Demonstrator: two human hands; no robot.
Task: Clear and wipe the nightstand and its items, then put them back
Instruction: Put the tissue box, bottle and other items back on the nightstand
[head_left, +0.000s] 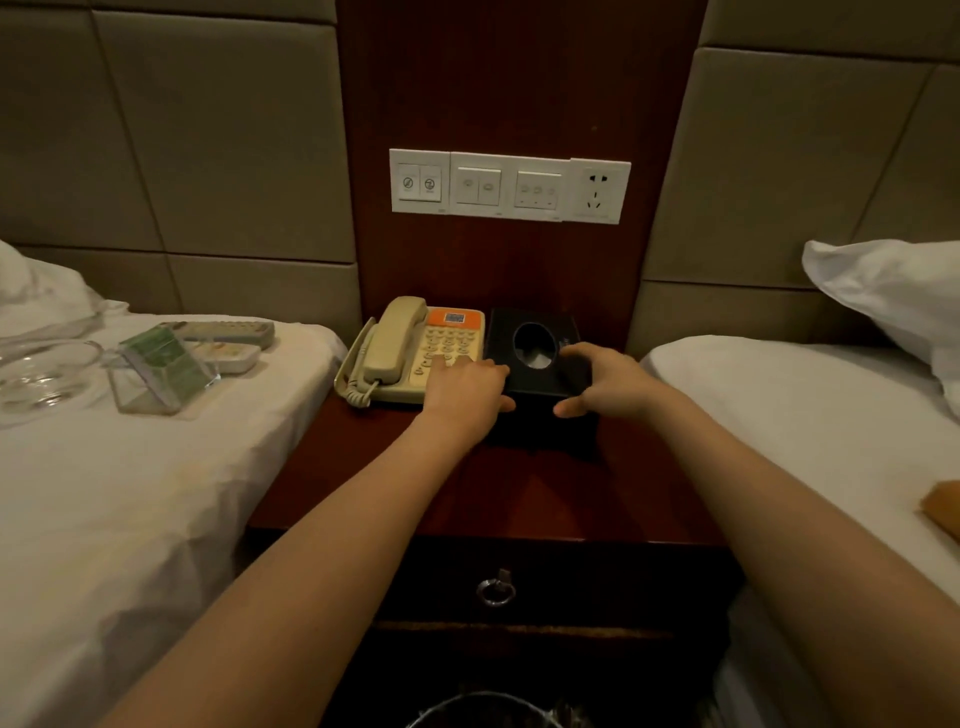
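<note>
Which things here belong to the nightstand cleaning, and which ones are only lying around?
Belong to the job: nightstand, telephone, black tissue box gripped by left hand and right hand, remotes, card holder, glass dish.
Just lying about: pillow, wall switches, bin.

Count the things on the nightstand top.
2. The beige telephone sits at the back left; the black tissue box is beside it on the right, held between the left hand and right hand. Something small may be hidden behind the hands.
</note>
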